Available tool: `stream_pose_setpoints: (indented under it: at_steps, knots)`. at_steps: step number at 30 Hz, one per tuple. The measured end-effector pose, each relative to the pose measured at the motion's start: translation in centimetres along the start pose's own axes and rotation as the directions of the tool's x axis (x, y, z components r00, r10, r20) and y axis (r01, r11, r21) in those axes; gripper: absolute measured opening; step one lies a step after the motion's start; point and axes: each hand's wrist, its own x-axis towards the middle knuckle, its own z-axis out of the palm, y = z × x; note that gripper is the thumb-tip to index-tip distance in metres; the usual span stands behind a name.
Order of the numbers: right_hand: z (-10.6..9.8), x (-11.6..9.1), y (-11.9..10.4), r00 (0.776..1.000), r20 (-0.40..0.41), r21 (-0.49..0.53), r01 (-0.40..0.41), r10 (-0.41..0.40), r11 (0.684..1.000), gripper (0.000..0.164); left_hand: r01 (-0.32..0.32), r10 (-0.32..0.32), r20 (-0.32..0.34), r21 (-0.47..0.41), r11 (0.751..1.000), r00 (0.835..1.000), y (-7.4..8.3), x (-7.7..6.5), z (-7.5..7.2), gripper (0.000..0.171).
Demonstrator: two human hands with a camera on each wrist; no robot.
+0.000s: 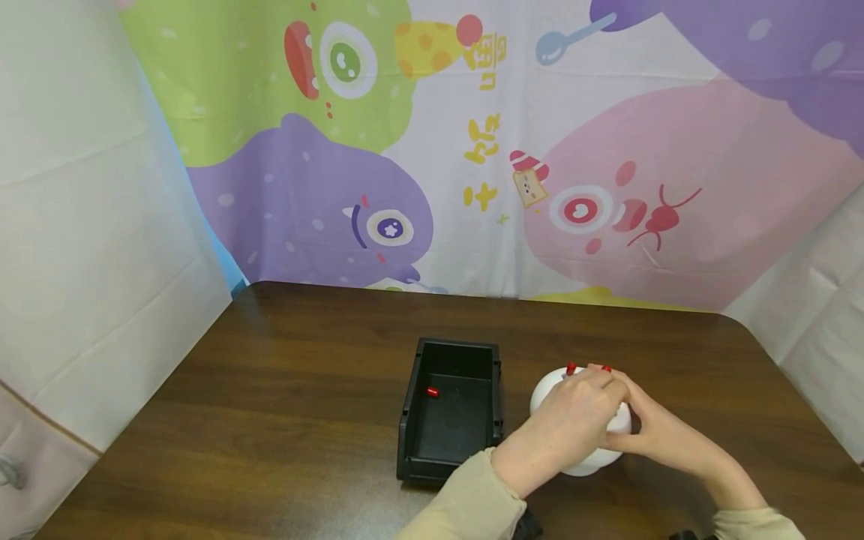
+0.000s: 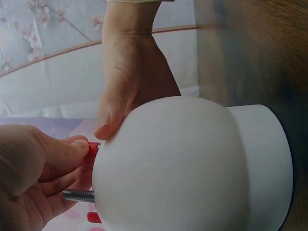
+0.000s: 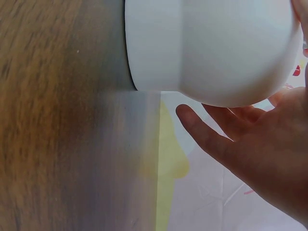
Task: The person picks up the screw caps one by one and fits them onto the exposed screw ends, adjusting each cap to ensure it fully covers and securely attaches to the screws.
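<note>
A white round-bodied object (image 1: 545,386) with a short base (image 2: 267,163) stands upright on the table. From its top rise a bare threaded metal rod (image 2: 79,195) and small red caps (image 2: 94,217). My left hand (image 1: 574,412) reaches over the top, its thumb and finger pinching one red cap (image 2: 93,149) against the white surface; a bit of metal shows under that cap. Around the right side, my right hand (image 1: 651,429) holds the white body between thumb and fingers. In the right wrist view, the right hand (image 3: 269,149) has its fingers along the curved wall.
Left of the white object is a black open bin (image 1: 403,442), with one red cap (image 1: 433,391) lying inside. Both stand on a dark wooden table (image 1: 304,405). A printed cloth (image 1: 472,247) hangs behind the table's far edge.
</note>
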Motion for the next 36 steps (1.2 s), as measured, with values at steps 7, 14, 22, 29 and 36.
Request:
stream_pose_setpoints:
  at_steps: [7, 14, 22, 29, 36]
  knots:
    - [-0.1, 0.0, 0.0, 1.000, 0.012, 0.015, -0.002, 0.002, 1.000, 0.081, 0.009, -0.009, 0.019, -0.002, 1.000, 1.000, 0.0, 0.0, -0.3, 0.030]
    - [-0.1, 0.2, 0.0, 0.999, 0.036, 0.014, 0.013, -0.013, 1.000, 0.081, -0.011, 0.011, 0.038, -0.009, 1.000, 0.999, 0.0, -0.5, -0.7, 0.038]
    - [-0.2, 0.0, -0.2, 0.998, 0.033, 0.035, -0.051, 0.050, 0.998, 0.079, -0.020, 0.026, -0.133, 0.050, 0.999, 0.991, -1.0, -0.9, -2.2, 0.016]
    - [-0.1, 0.2, -0.3, 0.997, 0.017, 0.011, -0.070, 0.069, 0.998, 0.082, 0.042, -0.037, -0.155, 0.032, 0.999, 0.987, -3.2, -1.9, -3.7, 0.013]
    - [-0.2, 0.4, -0.4, 1.000, -0.001, -0.001, -0.016, 0.016, 1.000, 0.083, 0.130, -0.116, -0.182, 0.066, 0.989, 0.976, -5.2, -3.2, -4.2, 0.009]
